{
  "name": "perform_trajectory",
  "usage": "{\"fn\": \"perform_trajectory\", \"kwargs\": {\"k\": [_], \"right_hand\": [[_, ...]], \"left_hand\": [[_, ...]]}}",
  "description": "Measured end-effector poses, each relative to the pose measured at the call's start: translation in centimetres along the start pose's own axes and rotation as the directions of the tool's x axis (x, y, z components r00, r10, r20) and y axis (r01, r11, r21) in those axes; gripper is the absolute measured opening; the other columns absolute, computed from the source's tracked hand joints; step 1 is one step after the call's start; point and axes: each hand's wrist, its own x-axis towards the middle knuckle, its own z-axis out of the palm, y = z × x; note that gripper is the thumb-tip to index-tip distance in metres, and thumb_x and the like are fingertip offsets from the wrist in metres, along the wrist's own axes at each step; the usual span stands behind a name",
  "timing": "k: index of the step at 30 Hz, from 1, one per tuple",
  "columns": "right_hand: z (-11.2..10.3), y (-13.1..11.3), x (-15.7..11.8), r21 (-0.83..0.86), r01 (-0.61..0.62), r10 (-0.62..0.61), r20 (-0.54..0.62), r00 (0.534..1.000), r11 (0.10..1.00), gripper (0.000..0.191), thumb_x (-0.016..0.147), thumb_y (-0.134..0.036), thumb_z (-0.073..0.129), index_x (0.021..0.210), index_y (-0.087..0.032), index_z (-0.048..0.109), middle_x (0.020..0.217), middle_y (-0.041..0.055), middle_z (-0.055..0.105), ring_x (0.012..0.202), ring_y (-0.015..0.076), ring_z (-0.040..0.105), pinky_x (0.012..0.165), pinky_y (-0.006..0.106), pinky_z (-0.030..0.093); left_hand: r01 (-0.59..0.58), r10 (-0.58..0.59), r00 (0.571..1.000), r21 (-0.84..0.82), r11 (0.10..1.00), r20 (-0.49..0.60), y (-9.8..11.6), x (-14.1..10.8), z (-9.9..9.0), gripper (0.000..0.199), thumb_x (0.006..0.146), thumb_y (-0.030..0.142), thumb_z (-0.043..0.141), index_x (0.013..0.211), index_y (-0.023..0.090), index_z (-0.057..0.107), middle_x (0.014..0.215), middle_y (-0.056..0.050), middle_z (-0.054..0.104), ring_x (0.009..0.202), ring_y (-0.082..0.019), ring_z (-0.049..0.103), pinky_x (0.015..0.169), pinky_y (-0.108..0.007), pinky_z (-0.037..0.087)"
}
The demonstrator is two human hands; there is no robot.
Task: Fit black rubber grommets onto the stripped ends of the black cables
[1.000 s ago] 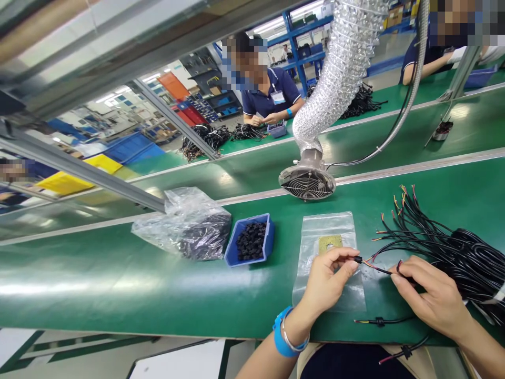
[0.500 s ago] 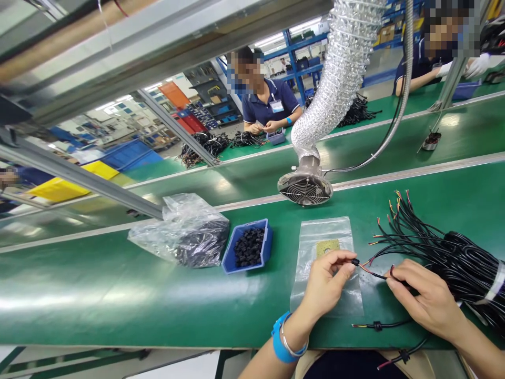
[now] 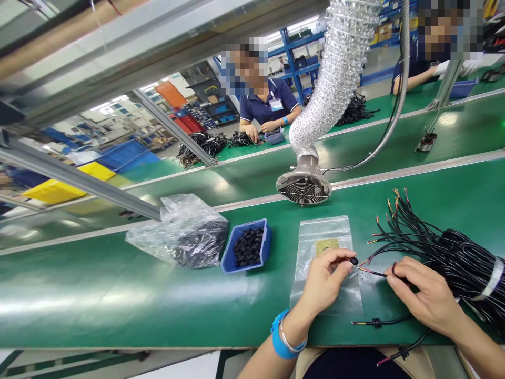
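Note:
My left hand (image 3: pixel 327 279) pinches a small black grommet (image 3: pixel 354 261) between thumb and fingertips. Just right of it, my right hand (image 3: pixel 424 295) grips a black cable (image 3: pixel 379 273) close to its stripped end, where thin red and yellow wires point at the grommet. The wire tips are very near the grommet; whether they touch it I cannot tell. Below my right hand lie two cable ends, each carrying a black grommet (image 3: pixel 376 322), (image 3: pixel 403 352) a little back from its coloured wires. A clear zip bag (image 3: pixel 305 273) with a yellowish piece (image 3: pixel 326 246) lies flat under my left hand.
A blue bin (image 3: pixel 228 261) of black grommets stands left of the bag, beside a plastic sack (image 3: pixel 197 237) of black parts. At right lies a tied cable bundle (image 3: pixel 469 263). A fume duct (image 3: pixel 303 187) hangs over the bench. Two people sit opposite.
The wire ends have come slightly apart from the grommet, which has tilted in my left fingertips. Opposite, a co-worker's hand has moved down toward the cables.

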Motion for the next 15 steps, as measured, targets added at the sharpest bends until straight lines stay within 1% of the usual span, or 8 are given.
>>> {"fn": "perform_trajectory", "kwargs": {"k": [6,10,12,15], "right_hand": [[0.16,0.09,0.04,-0.026,-0.024,0.023,-0.010,1.000,0.999,0.006,0.095,-0.014,0.054,0.096,-0.018,0.058,0.080,0.0018,0.059,0.075,0.0095,0.057,0.069,0.021,0.047],[0.38,0.16,0.19,-0.035,-0.034,0.033,-0.033,0.999,0.999,0.005,0.095,-0.014,0.054,0.094,-0.017,0.058,0.079,0.0015,0.058,0.073,0.0092,0.056,0.067,0.021,0.046],[0.47,0.13,0.28,-0.040,-0.029,0.027,-0.044,0.999,0.999,0.005,0.094,-0.013,0.055,0.094,-0.017,0.058,0.078,0.0015,0.058,0.072,0.0092,0.055,0.066,0.021,0.046],[0.53,0.05,0.32,-0.049,-0.015,0.012,-0.062,0.998,0.999,0.005,0.093,-0.012,0.056,0.093,-0.017,0.057,0.077,0.0014,0.058,0.071,0.0095,0.056,0.065,0.021,0.046]], "left_hand": [[-0.035,0.035,0.999,0.025,0.999,0.010,0.19,-0.08,-0.03,0.018,0.084,0.025,0.066,0.098,0.019,0.076,0.094,-0.007,0.071,0.086,-0.018,0.063,0.078,-0.027,0.047],[-0.042,0.042,0.999,0.042,0.998,0.015,0.18,-0.15,-0.23,0.017,0.085,0.025,0.066,0.097,0.019,0.076,0.091,-0.006,0.070,0.084,-0.017,0.062,0.074,-0.026,0.046],[-0.075,0.074,0.997,0.082,0.994,0.021,0.26,-0.28,-0.29,0.016,0.086,0.025,0.066,0.097,0.019,0.076,0.089,-0.005,0.071,0.083,-0.017,0.062,0.074,-0.026,0.046],[-0.169,0.165,0.986,0.185,0.968,0.037,0.58,-0.61,-0.08,0.014,0.088,0.023,0.066,0.097,0.019,0.075,0.089,-0.004,0.071,0.083,-0.016,0.062,0.077,-0.026,0.046]]}}
